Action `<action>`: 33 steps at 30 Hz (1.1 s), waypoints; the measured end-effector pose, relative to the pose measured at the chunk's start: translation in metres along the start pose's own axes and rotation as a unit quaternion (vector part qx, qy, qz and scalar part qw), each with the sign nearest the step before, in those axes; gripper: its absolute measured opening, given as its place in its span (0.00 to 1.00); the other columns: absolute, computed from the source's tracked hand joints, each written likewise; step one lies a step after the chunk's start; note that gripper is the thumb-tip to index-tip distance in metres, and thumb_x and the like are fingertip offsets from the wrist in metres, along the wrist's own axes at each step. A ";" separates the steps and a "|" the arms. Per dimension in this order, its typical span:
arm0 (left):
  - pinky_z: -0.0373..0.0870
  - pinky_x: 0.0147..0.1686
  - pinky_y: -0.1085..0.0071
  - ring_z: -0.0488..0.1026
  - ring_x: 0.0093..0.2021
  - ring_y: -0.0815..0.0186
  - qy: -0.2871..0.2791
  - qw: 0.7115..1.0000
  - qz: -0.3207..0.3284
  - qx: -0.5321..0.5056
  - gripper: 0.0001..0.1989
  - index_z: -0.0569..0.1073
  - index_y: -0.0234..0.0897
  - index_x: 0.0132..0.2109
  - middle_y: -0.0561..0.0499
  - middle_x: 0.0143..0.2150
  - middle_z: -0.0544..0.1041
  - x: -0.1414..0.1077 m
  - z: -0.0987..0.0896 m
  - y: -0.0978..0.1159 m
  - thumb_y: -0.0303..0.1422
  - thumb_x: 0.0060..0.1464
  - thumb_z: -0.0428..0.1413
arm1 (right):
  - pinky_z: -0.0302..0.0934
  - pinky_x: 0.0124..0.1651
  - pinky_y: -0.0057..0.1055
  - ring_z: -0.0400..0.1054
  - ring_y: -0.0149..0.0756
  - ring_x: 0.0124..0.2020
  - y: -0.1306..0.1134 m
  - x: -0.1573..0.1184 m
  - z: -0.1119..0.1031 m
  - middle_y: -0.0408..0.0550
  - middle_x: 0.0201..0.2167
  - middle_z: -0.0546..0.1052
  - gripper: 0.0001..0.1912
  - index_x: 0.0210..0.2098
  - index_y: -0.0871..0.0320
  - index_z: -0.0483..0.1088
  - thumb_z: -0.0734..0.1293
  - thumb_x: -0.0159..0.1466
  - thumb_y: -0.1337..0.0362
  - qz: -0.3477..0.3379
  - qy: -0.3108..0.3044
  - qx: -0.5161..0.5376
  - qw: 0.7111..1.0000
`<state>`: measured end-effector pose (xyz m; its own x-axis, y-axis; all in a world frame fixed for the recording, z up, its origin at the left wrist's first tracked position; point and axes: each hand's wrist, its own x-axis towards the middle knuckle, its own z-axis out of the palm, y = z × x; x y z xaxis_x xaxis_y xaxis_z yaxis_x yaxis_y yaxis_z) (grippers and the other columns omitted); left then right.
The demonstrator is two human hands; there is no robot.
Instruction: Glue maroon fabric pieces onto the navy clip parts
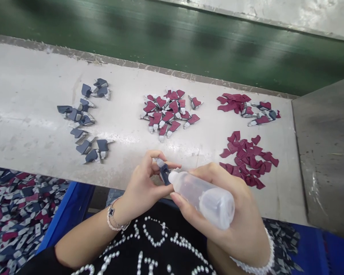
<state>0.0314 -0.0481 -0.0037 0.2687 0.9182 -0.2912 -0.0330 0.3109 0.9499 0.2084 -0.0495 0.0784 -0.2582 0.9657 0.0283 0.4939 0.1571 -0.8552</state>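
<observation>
Navy piece (164, 175) is being pinched upright in the left hand (137, 187), its fingers (150, 158) curling closed around it, apparently to keep it steady at close range. The right hand (246, 214) is wrapping its fingers (209, 172) around a translucent squeeze bottle (209, 200), tilting the nozzle (173, 177) toward the piece. Nozzle and piece are either touching or just apart; I cannot tell which. A beaded bracelet (112, 217) is circling the left wrist, and a pearl-trimmed black top (149, 244) is filling the lower view.

The pale counter (31, 76) is carrying four loose groups, seemingly spaced apart so the kinds do not mix: navy pieces (84, 122) at left, red-and-white pieces (166, 112) at centre, a mixed red and grey group (246, 109) at far right, and maroon cutouts (248, 160) just below it. A green band (160, 38) is stretching along the counter's far edge, and a grey metal panel (323, 152) is standing at the right end. Blue bins (71, 206) are sitting below the near edge, heaped with more pieces (17, 217).
</observation>
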 end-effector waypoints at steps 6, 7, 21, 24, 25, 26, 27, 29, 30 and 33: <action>0.73 0.34 0.71 0.79 0.36 0.64 0.006 1.000 -0.001 0.011 0.26 0.64 0.45 0.47 0.53 0.40 0.81 -0.001 -0.001 0.000 0.23 0.46 0.67 | 0.65 0.25 0.28 0.67 0.29 0.20 -0.001 0.000 -0.005 0.38 0.24 0.74 0.09 0.34 0.54 0.68 0.72 0.61 0.59 0.000 -0.015 -0.016 1.000; 0.73 0.34 0.71 0.78 0.35 0.65 0.004 1.000 0.003 0.014 0.26 0.64 0.45 0.47 0.53 0.40 0.82 -0.001 0.000 0.001 0.24 0.47 0.67 | 0.65 0.26 0.27 0.67 0.29 0.20 -0.002 0.001 -0.005 0.38 0.24 0.74 0.09 0.35 0.54 0.68 0.72 0.62 0.60 0.002 -0.012 -0.009 1.000; 0.71 0.33 0.73 0.73 0.31 0.69 -0.014 0.998 0.024 0.050 0.25 0.63 0.46 0.47 0.56 0.37 0.81 -0.001 -0.002 0.004 0.23 0.47 0.65 | 0.61 0.23 0.28 0.69 0.30 0.22 -0.001 0.000 -0.005 0.38 0.25 0.73 0.09 0.35 0.54 0.68 0.73 0.61 0.63 0.006 -0.007 0.009 1.000; 0.72 0.32 0.74 0.76 0.32 0.68 -0.017 0.999 0.008 0.038 0.26 0.63 0.45 0.47 0.54 0.39 0.81 -0.001 -0.003 0.005 0.25 0.46 0.67 | 0.59 0.21 0.29 0.66 0.30 0.20 -0.002 0.001 -0.006 0.38 0.22 0.71 0.09 0.34 0.54 0.67 0.73 0.60 0.63 0.001 -0.030 -0.002 1.000; 0.71 0.30 0.75 0.75 0.32 0.68 -0.019 0.999 0.007 0.043 0.27 0.63 0.45 0.47 0.54 0.39 0.82 -0.001 -0.003 0.005 0.24 0.46 0.67 | 0.59 0.21 0.29 0.66 0.30 0.19 -0.002 0.002 -0.006 0.38 0.22 0.71 0.09 0.34 0.55 0.67 0.73 0.60 0.63 -0.002 -0.034 -0.004 0.999; 0.70 0.29 0.75 0.74 0.30 0.69 -0.020 0.999 0.006 0.050 0.27 0.63 0.45 0.47 0.54 0.38 0.82 -0.001 -0.003 0.006 0.24 0.45 0.67 | 0.59 0.21 0.29 0.66 0.29 0.20 -0.003 0.002 -0.007 0.38 0.23 0.71 0.09 0.34 0.55 0.67 0.73 0.60 0.63 -0.002 -0.035 -0.002 0.999; 0.69 0.27 0.76 0.73 0.29 0.69 -0.020 0.998 0.006 0.057 0.27 0.63 0.46 0.48 0.55 0.38 0.82 -0.001 -0.004 0.006 0.23 0.45 0.67 | 0.59 0.21 0.29 0.66 0.29 0.20 -0.004 0.002 -0.007 0.38 0.23 0.71 0.09 0.34 0.55 0.67 0.73 0.60 0.63 -0.003 -0.034 0.003 0.999; 0.68 0.26 0.77 0.72 0.27 0.70 -0.018 0.997 0.007 0.069 0.27 0.63 0.47 0.48 0.56 0.36 0.82 -0.001 -0.004 0.007 0.23 0.45 0.66 | 0.60 0.21 0.28 0.66 0.28 0.21 -0.005 0.002 -0.008 0.38 0.24 0.71 0.09 0.34 0.56 0.67 0.72 0.61 0.63 0.002 -0.028 0.013 1.000; 0.68 0.26 0.77 0.72 0.27 0.70 -0.016 0.997 0.010 0.073 0.27 0.63 0.47 0.48 0.56 0.36 0.82 -0.001 -0.004 0.008 0.23 0.45 0.66 | 0.60 0.21 0.28 0.66 0.28 0.21 -0.005 0.002 -0.008 0.38 0.24 0.71 0.09 0.34 0.56 0.67 0.72 0.62 0.63 0.003 -0.028 0.015 0.999; 0.70 0.29 0.76 0.73 0.28 0.70 -0.002 0.996 0.022 0.088 0.27 0.63 0.47 0.47 0.56 0.35 0.81 0.001 -0.006 0.008 0.23 0.45 0.67 | 0.60 0.22 0.29 0.66 0.28 0.21 -0.005 0.001 -0.010 0.39 0.24 0.72 0.09 0.35 0.57 0.68 0.73 0.61 0.63 -0.006 -0.050 -0.001 0.999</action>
<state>0.0259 -0.0437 0.0027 0.2751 0.9287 -0.2486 0.1240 0.2221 0.9671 0.2140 -0.0475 0.0882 -0.3452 0.9384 -0.0136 0.4923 0.1687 -0.8539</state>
